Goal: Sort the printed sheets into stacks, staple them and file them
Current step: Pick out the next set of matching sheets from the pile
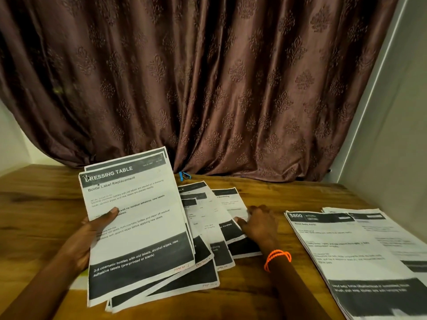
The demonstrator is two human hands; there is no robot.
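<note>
My left hand [92, 232] grips a few printed sheets headed "DRESSING TABLE" [138, 218], thumb on top, and holds them tilted up above the table. Under and right of them several loose sheets [208, 227] lie fanned out on the wooden table [41, 204]. My right hand [258, 224], with an orange band at the wrist, rests on the rightmost fanned sheet [233, 204], fingertips on the paper. A separate stack headed "KITCHEN" [346, 250] lies flat at the right. A small blue stapler-like object [184, 175] sits at the back by the curtain.
A brown patterned curtain [208, 88] hangs behind the table's far edge. A pale wall [392, 135] borders the table on the right. Something yellow-green [79, 279] peeks from beneath the held sheets.
</note>
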